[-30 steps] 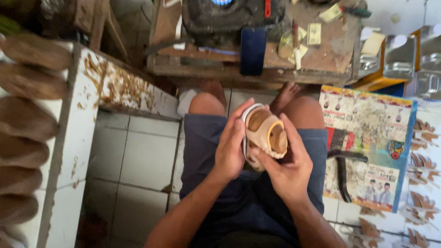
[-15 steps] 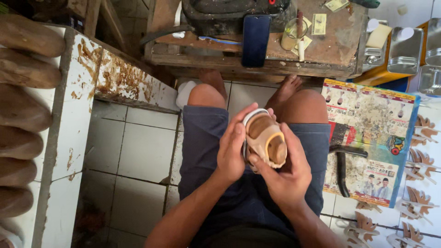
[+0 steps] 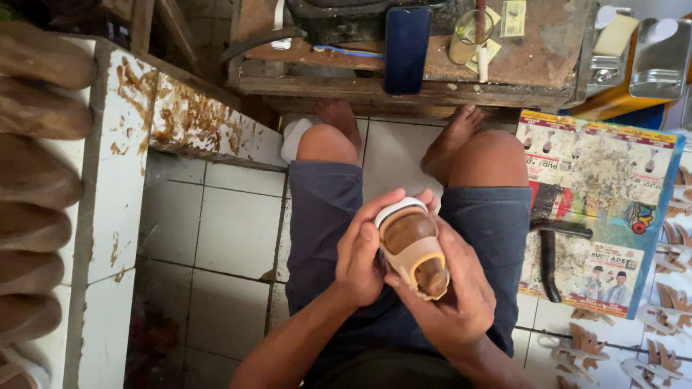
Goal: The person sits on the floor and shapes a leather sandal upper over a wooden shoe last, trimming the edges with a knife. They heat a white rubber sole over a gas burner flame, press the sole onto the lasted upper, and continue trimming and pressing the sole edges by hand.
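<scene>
Over my lap I hold a small sandal upper stretched on a brown wooden shoe last [image 3: 414, 248], with beige straps and a white rim at the heel end. My left hand [image 3: 360, 252] grips its left side, thumb on the strap. My right hand [image 3: 458, 288] cradles it from below and from the right. I sit in dark blue shorts [image 3: 317, 216] with bare knees and feet on a white tiled floor.
A low wooden workbench [image 3: 432, 65] ahead carries a dark phone [image 3: 406, 45], a glass cup [image 3: 466, 36] and a yellow sponge. A printed board [image 3: 605, 194] with black pincers [image 3: 548, 248] lies right; cut shoe parts [image 3: 663, 274] beyond. Wooden lasts [image 3: 36, 173] line the left tiled ledge.
The last has turned in my hands: its toe end now points down toward me and the white heel rim faces up. The view has shifted slightly.
</scene>
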`<act>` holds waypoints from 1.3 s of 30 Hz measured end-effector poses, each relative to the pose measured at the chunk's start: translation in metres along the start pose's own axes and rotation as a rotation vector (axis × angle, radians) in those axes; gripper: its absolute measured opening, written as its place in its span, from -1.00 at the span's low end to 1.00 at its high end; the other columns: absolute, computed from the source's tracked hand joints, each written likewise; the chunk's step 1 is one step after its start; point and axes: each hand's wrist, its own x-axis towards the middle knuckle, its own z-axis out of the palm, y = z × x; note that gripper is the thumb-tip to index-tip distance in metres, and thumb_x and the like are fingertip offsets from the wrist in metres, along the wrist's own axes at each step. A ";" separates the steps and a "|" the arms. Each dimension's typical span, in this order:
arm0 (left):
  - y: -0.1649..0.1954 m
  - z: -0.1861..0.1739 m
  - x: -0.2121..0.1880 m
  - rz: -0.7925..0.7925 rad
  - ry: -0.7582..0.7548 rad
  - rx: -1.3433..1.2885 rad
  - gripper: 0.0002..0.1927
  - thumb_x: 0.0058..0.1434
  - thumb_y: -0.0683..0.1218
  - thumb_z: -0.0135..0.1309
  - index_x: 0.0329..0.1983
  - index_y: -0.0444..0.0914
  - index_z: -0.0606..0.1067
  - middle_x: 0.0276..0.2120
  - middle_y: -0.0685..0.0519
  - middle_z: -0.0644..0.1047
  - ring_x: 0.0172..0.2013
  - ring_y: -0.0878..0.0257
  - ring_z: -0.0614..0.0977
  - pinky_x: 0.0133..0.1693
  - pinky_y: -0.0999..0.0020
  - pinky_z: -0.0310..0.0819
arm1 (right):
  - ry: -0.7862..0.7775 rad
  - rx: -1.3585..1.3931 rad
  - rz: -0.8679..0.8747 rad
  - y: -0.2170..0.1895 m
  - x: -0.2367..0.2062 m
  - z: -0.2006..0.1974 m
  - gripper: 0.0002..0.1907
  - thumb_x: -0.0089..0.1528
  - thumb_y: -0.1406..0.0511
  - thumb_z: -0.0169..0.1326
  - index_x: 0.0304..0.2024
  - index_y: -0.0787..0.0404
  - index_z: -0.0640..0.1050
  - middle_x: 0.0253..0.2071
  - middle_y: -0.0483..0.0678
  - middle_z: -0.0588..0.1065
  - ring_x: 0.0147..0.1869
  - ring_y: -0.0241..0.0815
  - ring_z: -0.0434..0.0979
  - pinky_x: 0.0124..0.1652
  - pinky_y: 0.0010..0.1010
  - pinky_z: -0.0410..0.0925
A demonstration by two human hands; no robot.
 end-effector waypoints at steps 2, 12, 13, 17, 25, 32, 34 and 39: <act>0.002 -0.001 -0.003 -0.007 -0.016 0.016 -0.49 0.65 0.07 -0.43 0.46 -0.34 0.18 0.39 -0.35 0.35 0.41 -0.13 0.43 0.47 -0.04 0.27 | -0.005 -0.015 -0.034 -0.001 0.000 0.000 -0.13 -0.01 0.37 0.48 0.26 0.44 0.32 0.17 0.33 0.47 0.26 0.24 0.56 0.22 -0.11 0.46; 0.005 -0.004 -0.008 -0.014 -0.019 0.035 -0.50 0.65 0.08 -0.44 0.46 -0.31 0.18 0.38 -0.40 0.34 0.39 -0.18 0.44 0.44 -0.06 0.30 | -0.021 -0.024 -0.087 0.001 -0.003 0.000 -0.11 0.01 0.35 0.48 0.28 0.39 0.29 0.14 0.38 0.47 0.24 0.28 0.57 0.16 -0.10 0.50; 0.005 -0.004 -0.008 -0.007 -0.020 0.044 -0.50 0.66 0.08 -0.44 0.46 -0.31 0.18 0.38 -0.40 0.34 0.39 -0.18 0.44 0.42 -0.04 0.30 | -0.022 -0.019 -0.094 0.001 -0.003 0.000 -0.11 0.02 0.35 0.48 0.29 0.39 0.29 0.14 0.38 0.47 0.24 0.28 0.57 0.16 -0.10 0.50; 0.004 -0.003 -0.009 0.018 -0.033 0.063 -0.50 0.66 0.09 -0.44 0.47 -0.31 0.17 0.39 -0.40 0.34 0.34 -0.15 0.44 0.41 -0.01 0.30 | -0.037 -0.012 -0.114 0.001 -0.002 0.000 -0.11 0.03 0.36 0.47 0.29 0.39 0.26 0.14 0.41 0.46 0.23 0.30 0.57 0.14 -0.09 0.51; 0.004 -0.003 -0.011 0.025 -0.043 0.052 -0.50 0.66 0.10 -0.45 0.46 -0.30 0.18 0.39 -0.41 0.33 0.35 -0.14 0.43 0.40 -0.02 0.33 | -0.037 -0.011 -0.130 0.000 -0.001 -0.001 -0.10 0.03 0.36 0.48 0.29 0.38 0.24 0.13 0.43 0.45 0.23 0.31 0.57 0.12 -0.10 0.53; 0.003 -0.005 -0.013 0.029 -0.056 -0.006 -0.52 0.66 0.10 -0.41 0.45 -0.29 0.19 0.41 -0.39 0.31 0.37 -0.13 0.41 0.41 -0.02 0.30 | -0.043 0.026 -0.115 0.002 -0.004 -0.001 -0.10 0.03 0.35 0.47 0.29 0.38 0.24 0.14 0.45 0.44 0.24 0.33 0.56 0.13 -0.08 0.52; 0.004 -0.005 -0.013 0.039 -0.065 0.008 -0.52 0.68 0.10 -0.41 0.46 -0.27 0.21 0.38 -0.39 0.32 0.37 -0.13 0.42 0.42 -0.02 0.31 | -0.043 0.046 -0.094 0.002 -0.005 0.000 -0.12 0.03 0.35 0.46 0.28 0.38 0.26 0.15 0.44 0.44 0.25 0.32 0.56 0.14 -0.09 0.52; 0.008 -0.005 -0.015 0.025 -0.067 0.051 -0.52 0.68 0.09 -0.41 0.47 -0.27 0.21 0.43 -0.38 0.30 0.38 -0.13 0.40 0.42 0.01 0.30 | -0.035 0.075 -0.034 0.002 -0.007 -0.002 -0.17 0.04 0.38 0.45 0.27 0.40 0.30 0.16 0.39 0.46 0.27 0.26 0.57 0.19 -0.10 0.49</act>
